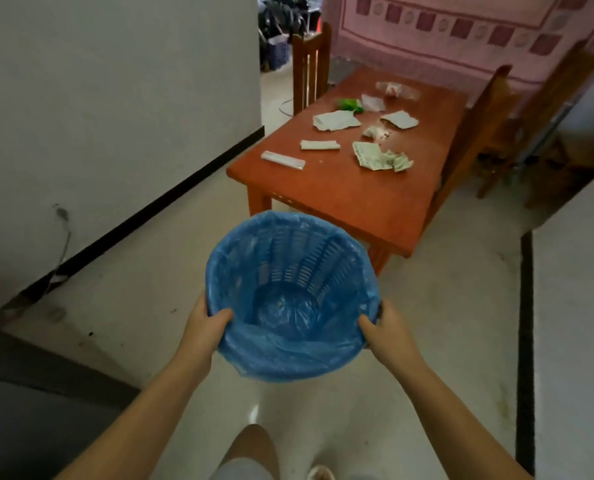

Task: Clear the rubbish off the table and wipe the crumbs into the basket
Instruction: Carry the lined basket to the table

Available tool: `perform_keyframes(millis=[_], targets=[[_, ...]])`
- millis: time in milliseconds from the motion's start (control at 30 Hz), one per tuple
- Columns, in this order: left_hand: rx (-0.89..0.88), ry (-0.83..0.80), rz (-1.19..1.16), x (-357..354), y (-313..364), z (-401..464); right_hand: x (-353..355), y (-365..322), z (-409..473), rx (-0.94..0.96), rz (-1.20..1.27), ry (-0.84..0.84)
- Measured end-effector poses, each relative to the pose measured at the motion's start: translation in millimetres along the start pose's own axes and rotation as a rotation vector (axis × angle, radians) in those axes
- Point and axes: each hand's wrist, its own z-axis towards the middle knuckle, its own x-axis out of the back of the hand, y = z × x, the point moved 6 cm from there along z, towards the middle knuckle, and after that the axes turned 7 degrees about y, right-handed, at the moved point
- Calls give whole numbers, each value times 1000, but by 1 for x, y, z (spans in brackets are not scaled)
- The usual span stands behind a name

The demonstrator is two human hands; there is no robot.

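Left hand (207, 323) and right hand (383, 325) gripping opposite rims of round blue slatted plastic basket lined with blue bag (290, 292), held above floor, short of red-brown wooden table (340, 192). Fetching step, seemingly; next, set down beside table, gather crumpled paper scraps (380, 155).

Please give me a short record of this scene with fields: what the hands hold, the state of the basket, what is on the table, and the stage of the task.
left hand: grips basket rim
right hand: grips opposite rim
basket: blue, lined with a blue bag, almost empty, carried above floor
table: orange-red, ahead; paper scraps, green wrapper, crumbs
stage: rubbish not yet cleared
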Motion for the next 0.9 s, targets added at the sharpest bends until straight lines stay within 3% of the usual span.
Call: perform_keyframes(millis=[300,633,900], targets=[[61,268,-90,93,45,126,-144,-115,89,135,-53,-203],[49,324,-136,192,143,307,-294,-258,190,116,19,-228],[-20,308,-138,182,217,459,-352,-331,295,163,77,-253]])
